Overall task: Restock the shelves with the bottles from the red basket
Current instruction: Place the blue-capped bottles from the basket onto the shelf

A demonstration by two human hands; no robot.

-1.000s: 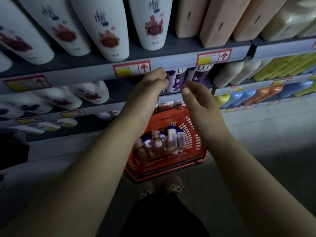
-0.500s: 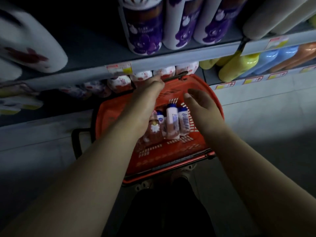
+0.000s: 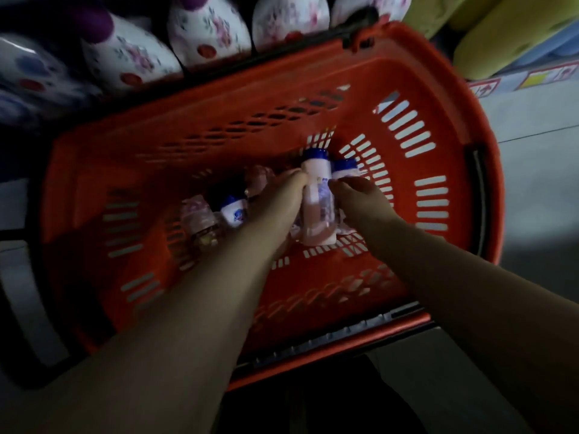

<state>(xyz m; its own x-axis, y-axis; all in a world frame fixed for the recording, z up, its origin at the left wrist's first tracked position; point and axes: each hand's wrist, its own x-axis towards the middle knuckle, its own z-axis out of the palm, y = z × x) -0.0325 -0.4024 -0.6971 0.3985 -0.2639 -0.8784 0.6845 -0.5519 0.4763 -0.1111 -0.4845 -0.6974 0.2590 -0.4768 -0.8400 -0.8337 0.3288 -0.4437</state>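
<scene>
The red basket (image 3: 438, 89) stands on the floor below me with several small bottles lying in it. My left hand (image 3: 275, 205) reaches into it and curls against the left side of a tall white bottle with a blue cap (image 3: 315, 189). My right hand (image 3: 360, 198) lies on the bottle's other side, its fingers bent over a shorter blue-capped bottle (image 3: 344, 169). Left of my hands lie another blue-capped bottle (image 3: 233, 213), a clear pinkish bottle (image 3: 199, 220) and a pink one (image 3: 258, 180). My palms hide how firm either grip is.
White floral bottles (image 3: 213, 32) fill the lowest shelf just beyond the basket's far rim. Yellow bottles (image 3: 501, 36) and price tags (image 3: 548, 78) sit at the upper right. The basket's black handle (image 3: 18, 308) lies at the left. Pale floor tiles (image 3: 532, 183) stretch to the right.
Both hands have dropped from the shelf edge down into the basket and closed around the blue-capped bottles. My view has tilted down and moved closer to the basket.
</scene>
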